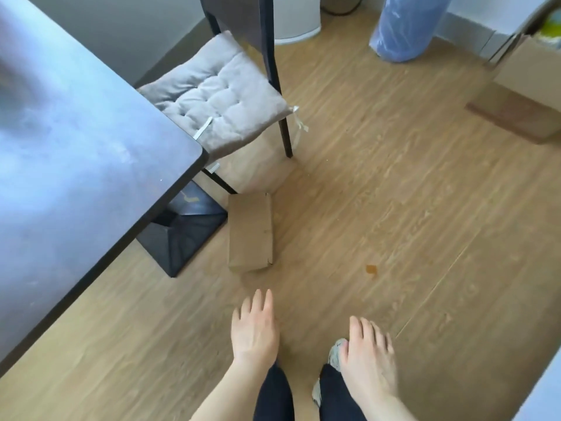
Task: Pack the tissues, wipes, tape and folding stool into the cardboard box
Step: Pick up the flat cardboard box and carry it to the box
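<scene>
Both my hands hang open and empty; the cardboard box (250, 232) lies ahead, lengthwise away from me, nearer my left hand (254, 329) than my right hand (368, 357), probably closed.

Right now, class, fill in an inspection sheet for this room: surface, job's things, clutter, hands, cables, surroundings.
Surface: wooden floor, one small brown stain.
Job's things: small closed cardboard box lying on the floor; open cardboard box at the right edge; tissues, wipes, tape, stool: nothing seen.
Clutter: blue plastic-wrapped roll.
Hands: left hand and right hand empty, fingers spread.
Cables: dark cable, top, partly seen.
Surroundings: dark table, chair with grey cushion.
</scene>
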